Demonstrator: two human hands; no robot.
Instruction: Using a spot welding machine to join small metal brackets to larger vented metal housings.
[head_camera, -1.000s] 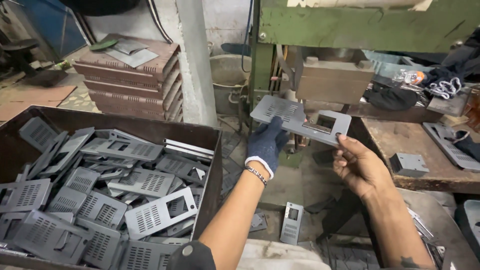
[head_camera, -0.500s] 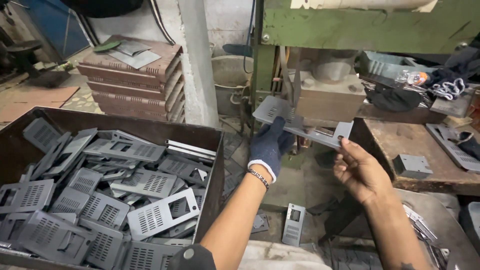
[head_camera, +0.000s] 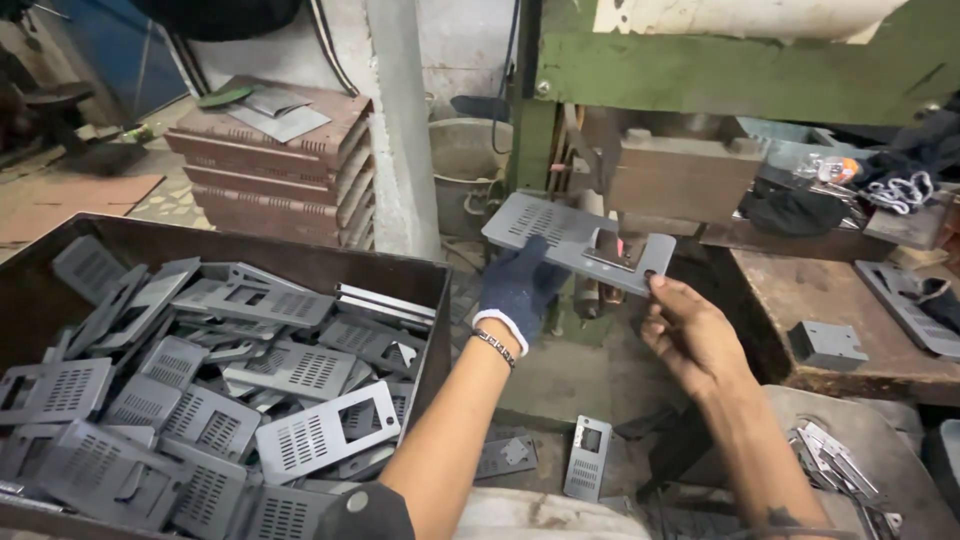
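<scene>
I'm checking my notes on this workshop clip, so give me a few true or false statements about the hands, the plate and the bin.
1. The left hand wears a dark glove. True.
2. The right hand is gloved too. False: it is bare.
3. Both hands hold one grey slotted plate. True.
4. The bin on the left holds no parts. False: it is piled with similar grey plates.
5. The wooden bench is at right. True.

Dim, even workshop light; mild edge distortion
</scene>
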